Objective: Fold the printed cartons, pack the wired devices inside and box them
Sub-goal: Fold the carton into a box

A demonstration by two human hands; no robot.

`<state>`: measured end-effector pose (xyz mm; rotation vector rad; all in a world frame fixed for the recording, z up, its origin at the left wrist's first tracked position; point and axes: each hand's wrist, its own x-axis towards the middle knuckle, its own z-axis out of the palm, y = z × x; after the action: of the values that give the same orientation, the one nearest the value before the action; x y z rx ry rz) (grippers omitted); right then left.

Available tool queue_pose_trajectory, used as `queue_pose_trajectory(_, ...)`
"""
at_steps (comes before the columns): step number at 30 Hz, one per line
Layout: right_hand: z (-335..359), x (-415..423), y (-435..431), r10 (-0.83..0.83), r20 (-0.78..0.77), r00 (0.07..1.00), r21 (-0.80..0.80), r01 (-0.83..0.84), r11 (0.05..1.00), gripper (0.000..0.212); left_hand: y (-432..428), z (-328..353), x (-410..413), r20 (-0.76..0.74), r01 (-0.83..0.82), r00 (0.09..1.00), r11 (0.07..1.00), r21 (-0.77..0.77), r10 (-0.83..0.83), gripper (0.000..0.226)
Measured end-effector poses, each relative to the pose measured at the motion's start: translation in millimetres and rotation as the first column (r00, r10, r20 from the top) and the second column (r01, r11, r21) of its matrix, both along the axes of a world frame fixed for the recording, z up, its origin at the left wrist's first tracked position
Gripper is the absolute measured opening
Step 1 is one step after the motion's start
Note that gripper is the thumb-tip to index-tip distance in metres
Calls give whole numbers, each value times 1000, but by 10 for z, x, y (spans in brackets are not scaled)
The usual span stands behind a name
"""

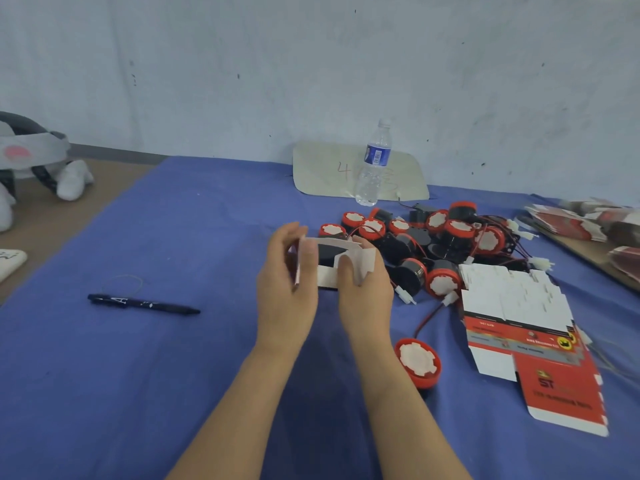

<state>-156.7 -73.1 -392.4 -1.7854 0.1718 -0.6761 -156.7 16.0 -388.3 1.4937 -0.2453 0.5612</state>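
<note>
My left grip (287, 282) and my right grip (363, 292) both hold one small half-folded white card carton (329, 252) over the blue cloth (138, 375) that covers the counter. The fingers of my left grip curl round the carton's left end. The fingers of my right grip pinch a white flap on its right end. The carton is open at the top and looks dark inside. Just past my grips, far and to the right, lies a heap of round red and black devices with thin wires (443, 237). One more round red device with a white top (417, 362) sits alone, close by my right arm. To its right is a pile of flat red and white printed cartons (519, 323). A black pen (143, 304) lies on the cloth to the left. A clear plastic water bottle (374, 164) stands far off by the wall, in front of a pale card (322, 171).
</note>
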Motion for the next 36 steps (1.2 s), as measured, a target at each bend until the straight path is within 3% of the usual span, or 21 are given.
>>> queue_pose_trajectory(3, -25, 22, -47, -37, -1, 999, 19, 37, 999, 31, -25, -27, -16, -6, 118, 993, 991, 67, -118, 25)
queue_pose_trajectory(7, -43, 43, -45, -13, 7, 1000, -11, 13, 1000, 33, -45, -80, 18, 18, 76, 996, 970, 232, -82, 40)
queue_pose_trajectory(11, -39, 31, -37, 45, 8, 999, -35, -45, 998, 38, -18, -125, 81, -83, 105, 992, 979, 173, -92, 24)
queue_pose_trajectory(18, -20, 16, -14, 43, 3, 999, -148, -42, 988, 44, -17, -175, 112, -125, 32, 992, 993, 112, -18, 27)
queue_pose_trajectory(21, 30, -15, 5, 200, 12, 980, -195, -194, 961, 50, 36, -170, 149, -166, -35, 985, 999, 34, 40, 25)
queue_pose_trajectory(23, 51, -48, 23, 383, 7, 924, -127, -379, 916, 53, 79, -172, 173, -195, -56, 980, 998, -31, 49, 25)
queue_pose_trajectory(26, 93, -86, 15, 511, 1, 859, 27, -511, 859, 31, 111, -166, 188, -186, -85, 980, 994, -75, 70, 25)
queue_pose_trajectory(30, 54, -30, -31, 443, -1, 897, 22, -443, 896, 31, 103, -163, 185, -184, -72, 981, 996, -51, 62, 26)
queue_pose_trajectory(33, -48, 15, -17, 282, -46, 958, -87, -285, 954, 36, 65, -164, 146, -147, -50, 988, 999, 16, 52, 31)
queue_pose_trajectory(36, -76, 21, -39, 139, -14, 990, -73, -139, 988, 35, 21, -161, 116, -95, 4, 995, 997, 79, 4, 33)
